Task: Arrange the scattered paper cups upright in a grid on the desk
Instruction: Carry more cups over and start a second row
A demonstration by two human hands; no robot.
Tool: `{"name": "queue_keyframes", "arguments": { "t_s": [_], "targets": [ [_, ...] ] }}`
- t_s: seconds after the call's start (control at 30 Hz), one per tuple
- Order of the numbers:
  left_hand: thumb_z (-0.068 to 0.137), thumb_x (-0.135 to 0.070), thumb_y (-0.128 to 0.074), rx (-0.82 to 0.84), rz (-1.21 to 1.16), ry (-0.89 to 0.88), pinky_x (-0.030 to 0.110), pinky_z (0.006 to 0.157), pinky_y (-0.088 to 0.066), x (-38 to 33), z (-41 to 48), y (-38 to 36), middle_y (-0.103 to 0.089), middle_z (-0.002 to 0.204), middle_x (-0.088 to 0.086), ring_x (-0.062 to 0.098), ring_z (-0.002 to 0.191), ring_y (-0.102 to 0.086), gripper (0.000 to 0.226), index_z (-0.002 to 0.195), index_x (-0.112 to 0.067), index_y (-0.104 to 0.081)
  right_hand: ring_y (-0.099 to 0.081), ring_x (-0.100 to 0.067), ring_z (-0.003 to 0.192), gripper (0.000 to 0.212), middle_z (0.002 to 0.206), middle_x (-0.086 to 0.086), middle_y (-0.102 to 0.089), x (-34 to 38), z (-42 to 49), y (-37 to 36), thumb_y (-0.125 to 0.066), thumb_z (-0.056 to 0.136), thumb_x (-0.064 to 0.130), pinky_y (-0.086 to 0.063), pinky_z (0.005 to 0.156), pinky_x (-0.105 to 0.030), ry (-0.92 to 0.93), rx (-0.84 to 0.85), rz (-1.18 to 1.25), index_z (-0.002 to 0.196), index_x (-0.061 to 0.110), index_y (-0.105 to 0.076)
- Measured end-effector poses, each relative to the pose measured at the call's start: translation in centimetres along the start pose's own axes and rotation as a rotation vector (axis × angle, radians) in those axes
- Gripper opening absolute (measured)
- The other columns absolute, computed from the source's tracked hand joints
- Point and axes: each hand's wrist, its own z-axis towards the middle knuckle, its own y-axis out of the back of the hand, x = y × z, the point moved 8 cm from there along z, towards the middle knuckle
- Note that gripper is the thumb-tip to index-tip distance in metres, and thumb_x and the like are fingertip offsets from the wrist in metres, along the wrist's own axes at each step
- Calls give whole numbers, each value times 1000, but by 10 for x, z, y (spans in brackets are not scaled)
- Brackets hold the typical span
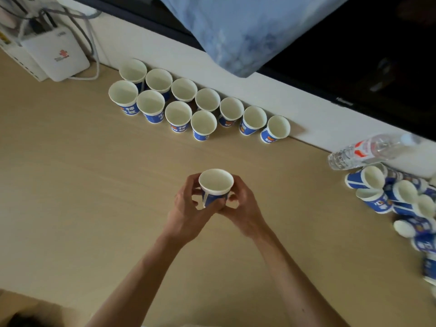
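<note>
Both of your hands meet on one paper cup (215,186). Your left hand (188,210) curls its fingers round the cup's lower wall from one side, and your right hand (244,210) does the same from the other. The two hands touch each other below the cup. The cup is upright with its mouth up. Whether its base touches the desk (70,173) cannot be told.

Beyond your hands, against the white ledge (236,83), eleven cups stand upright in two rows.
- The far row (207,99) holds seven cups, set rim beside rim along the ledge.
- The near row (178,113) holds four cups, lined up in front of the left part of the far row.
- No cup stands in front of the three far-row cups on the right-hand side.

Well off to the side of your right hand, a heap of cups (401,204) lies at the desk's edge. They are on their sides with their mouths pointing various ways. At least seven show, but blur and the frame edge prevent an exact count.

One clear plastic water bottle (368,151) lies on its side just beyond that heap. Far beyond your left hand, one white router box (55,55) sits with grey cables (90,36) trailing from it. One blue cloth (236,27) hangs over a dark screen (354,55) past the ledge.
</note>
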Motion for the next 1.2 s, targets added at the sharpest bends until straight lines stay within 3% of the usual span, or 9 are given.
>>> {"name": "queue_keyframes", "arguments": {
  "t_s": [0.13, 0.3, 0.43, 0.6, 0.73, 0.8, 0.87, 1.03, 1.2],
  "targets": [
    [71, -59, -77, -20, 4, 28, 21, 80, -50, 8, -4, 5, -63, 120, -17, -3, 106, -60, 72, 132, -31, -50, -64, -14, 104, 64, 113, 10, -69, -8, 11, 15, -82, 59, 36, -52, 82, -36, -47, -151, 85, 118, 31, -59],
    [67, -68, -66, -61, -28, 77, 29, 81, -54, 22, -17, 12, -65, 116, -17, -2, 103, -62, 71, 127, -33, -53, -66, -18, 103, 61, 113, 1, -67, -24, 48, 31, -86, 65, 17, -59, 84, -38, -71, -334, 159, 117, 25, -56],
    [70, -68, -64, -50, -25, 113, 34, 84, -56, 36, -31, 15, -64, 116, -18, -2, 104, -62, 67, 126, -34, -54, -64, -2, 89, 62, 105, 9, -65, -24, 84, 36, -85, 70, 9, -58, 85, -34, -40, -415, 106, 121, 20, -52],
    [73, -69, -61, -44, -1, 134, 38, 86, -57, 49, -42, 17, -64, 117, -18, -1, 105, -62, 64, 126, -35, -53, -58, 5, 80, 65, 101, 14, -62, -27, 112, 38, -83, 72, 12, -55, 82, -29, -14, -479, 31, 127, 18, -49],
    [75, -71, -59, -46, 10, 126, 39, 86, -57, 52, -42, 24, -63, 118, -18, 0, 106, -62, 65, 127, -33, -53, -62, -6, 92, 70, 111, 6, -65, -33, 126, 34, -85, 70, 13, -57, 89, -36, -1, -496, 4, 130, 19, -49],
    [75, -70, -59, -59, 8, 125, 39, 85, -57, 51, -40, 28, -63, 117, -18, 0, 105, -62, 64, 127, -33, -53, -62, -1, 91, 71, 111, 8, -64, -36, 133, 31, -85, 70, 14, -56, 89, -36, -8, -497, -6, 131, 18, -50],
    [75, -69, -59, -66, 14, 122, 38, 85, -57, 50, -38, 31, -63, 117, -19, -1, 105, -61, 63, 126, -34, -53, -61, 5, 87, 71, 108, 12, -63, -36, 137, 28, -85, 71, 14, -55, 87, -30, -14, -500, -4, 133, 18, -50],
    [76, -69, -59, -73, 23, 116, 39, 86, -57, 51, -35, 36, -63, 119, -17, -1, 107, -61, 63, 127, -33, -53, -62, -8, 89, 70, 117, 2, -66, -36, 143, 23, -86, 73, 10, -52, 77, -14, -11, -516, 6, 134, 17, -52],
    [76, -69, -59, -80, 21, 116, 41, 86, -57, 53, -37, 35, -64, 119, -17, 1, 107, -62, 62, 127, -34, -53, -62, -11, 81, 65, 108, -2, -69, -41, 149, 24, -87, 73, 19, -53, 76, -23, -42, -517, -43, 130, 20, -56]
  ]
}}
